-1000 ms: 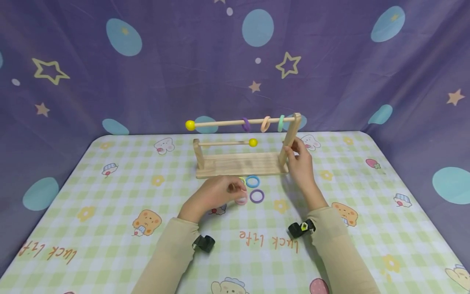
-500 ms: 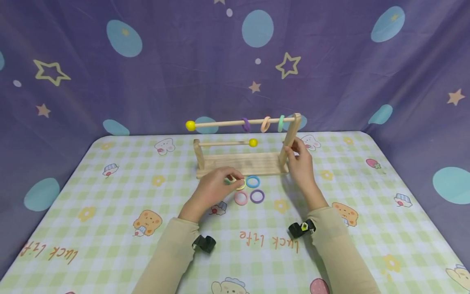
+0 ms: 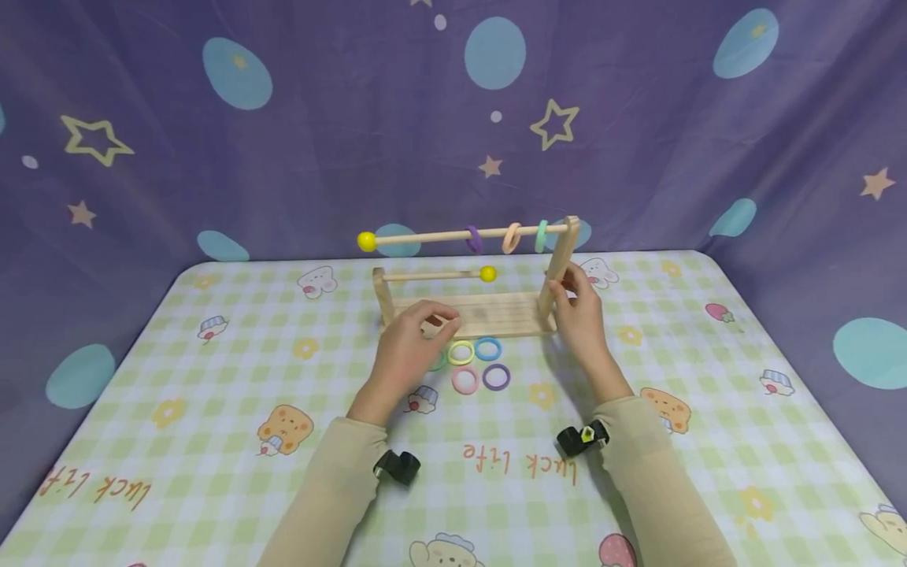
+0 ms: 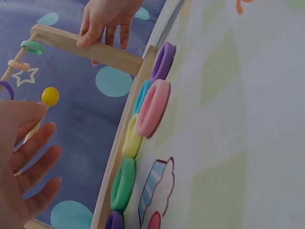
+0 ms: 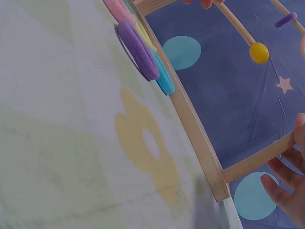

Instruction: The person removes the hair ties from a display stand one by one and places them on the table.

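Observation:
A wooden rack (image 3: 503, 313) has two rods with yellow end balls. My right hand (image 3: 583, 319) grips its right upright (image 3: 558, 264), thumb in front and fingers behind. Purple (image 3: 473, 239), peach (image 3: 506, 241) and green (image 3: 541, 236) rings hang on the upper rod (image 3: 425, 238). My left hand (image 3: 407, 346) hovers by the base's front left, holding nothing, fingers apart in the left wrist view. Below it lie yellow (image 4: 131, 137), blue (image 4: 141, 97), pink (image 4: 152, 109), purple (image 4: 163, 61) and green (image 4: 123, 184) rings, plus another purple ring (image 4: 115, 220), hidden from the head view.
The lower rod (image 3: 432, 276) extends from the short left upright (image 3: 383, 296) and carries no ring. A checked cloth with cartoon prints covers the table (image 3: 212, 441). A purple curtain (image 3: 354, 142) hangs behind the rack.
My left hand has moved away from the pink ring, past the yellow one, up and left toward the rack base. The pink and yellow rings are now uncovered. My right hand stays put.

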Demonstrator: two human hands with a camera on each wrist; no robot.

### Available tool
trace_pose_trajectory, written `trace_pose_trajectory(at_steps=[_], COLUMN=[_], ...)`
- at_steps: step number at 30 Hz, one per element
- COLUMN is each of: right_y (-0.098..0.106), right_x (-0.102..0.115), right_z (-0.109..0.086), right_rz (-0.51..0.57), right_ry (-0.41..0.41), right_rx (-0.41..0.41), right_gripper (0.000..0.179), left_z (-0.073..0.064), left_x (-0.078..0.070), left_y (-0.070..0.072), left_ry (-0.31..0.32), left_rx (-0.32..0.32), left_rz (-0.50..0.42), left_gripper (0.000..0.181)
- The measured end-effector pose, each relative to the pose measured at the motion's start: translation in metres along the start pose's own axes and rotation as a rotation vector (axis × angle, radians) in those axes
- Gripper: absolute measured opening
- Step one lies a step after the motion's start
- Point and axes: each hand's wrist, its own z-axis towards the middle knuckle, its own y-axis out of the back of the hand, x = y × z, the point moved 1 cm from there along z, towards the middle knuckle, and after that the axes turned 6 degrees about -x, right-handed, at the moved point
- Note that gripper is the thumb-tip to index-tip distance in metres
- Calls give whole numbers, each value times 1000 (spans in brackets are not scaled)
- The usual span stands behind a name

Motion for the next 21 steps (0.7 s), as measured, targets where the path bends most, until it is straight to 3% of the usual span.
trace_pose_trajectory(at_steps=[6,21], right_y=[0,0], right_x=[-1,0], right_z=[0,0], right_rz=[3,8], right_ry=[-2,-4], right_rx=[9,4], right_gripper=[39,40], left_z=[3,8], left_x=[0,-5], left_y=[0,-3], left_ry=[14,17], left_rx=[-93,-132], left_rz=[-36,-72], left_gripper=[15,16])
